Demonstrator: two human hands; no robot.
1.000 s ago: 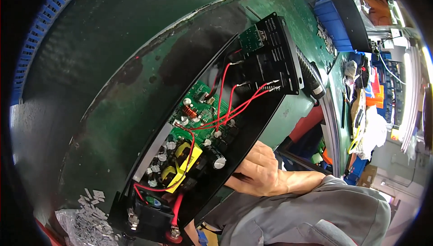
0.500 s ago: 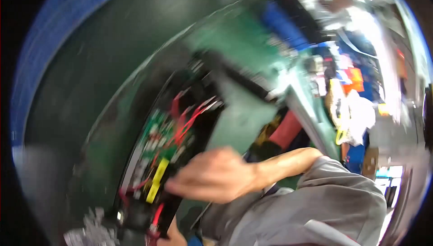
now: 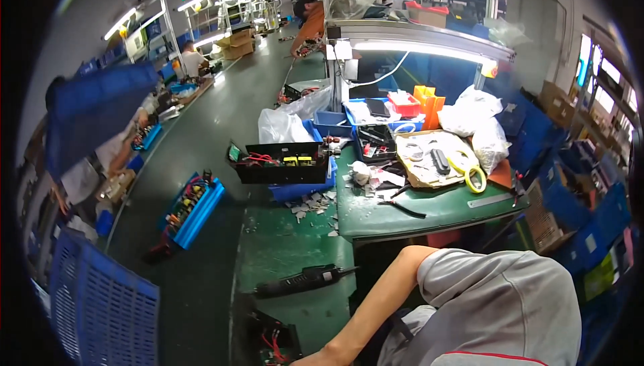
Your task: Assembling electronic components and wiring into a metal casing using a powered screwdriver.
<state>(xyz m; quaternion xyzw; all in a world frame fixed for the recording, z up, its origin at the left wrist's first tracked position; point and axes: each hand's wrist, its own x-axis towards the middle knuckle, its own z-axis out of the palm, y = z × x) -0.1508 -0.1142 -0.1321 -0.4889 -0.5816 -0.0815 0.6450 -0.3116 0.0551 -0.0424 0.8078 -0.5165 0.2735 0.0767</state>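
At the bottom edge lies an opened black case [image 3: 287, 336] with red wires and electronic parts, cut off by the picture's edge. My right forearm reaches down to it from the lower right. Only the back of my right hand [image 3: 323, 358] shows, at the case's near side; its fingers are out of sight. My left hand is not in the picture. Just beyond the case, a black electric screwdriver [image 3: 305, 281] rests on the green bench [image 3: 288, 245]. A second open black case [image 3: 288, 163], with yellow parts and red wires, sits on a blue bin farther away.
A blue-cased circuit unit [image 3: 194, 210] lies on the dark conveyor [image 3: 208, 131] to the left, with a blue perforated crate [image 3: 100, 299] nearby. Pliers [image 3: 405, 209], yellow tape rolls [image 3: 475, 179] and a cardboard tray [image 3: 419, 177] occupy the right bench. Several people work farther along.
My view has swung up and away from the case, so the wider workshop shows. My right hand, earlier above the wired circuit board, is now at the bottom edge. My left hand has left view.
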